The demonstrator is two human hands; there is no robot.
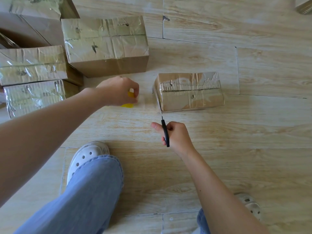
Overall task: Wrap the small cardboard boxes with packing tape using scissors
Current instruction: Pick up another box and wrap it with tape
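In the head view, the small brown cardboard box [190, 93] sits on the pale wood-grain floor [253, 132], right of the larger taped cardboard boxes [104, 44]. The left hand [118, 92] curls its fingers round the yellow-cored tape roll [129, 99] and draws a strip of clear packing tape [146, 100] taut to the box's left face. The right hand [176, 136] grips the black-handled scissors [165, 132], fingers closed through the handles. The blades look narrow and meet the strip just beside the box; how far they gape is too fine to tell. Neither hand pins the box, so a harder pull on the roll would likely drag or tip it. If the strip slackens as it parts, the loose end may curl and stick to itself or to the floor. Blades this close to the box could also nick the cardboard.
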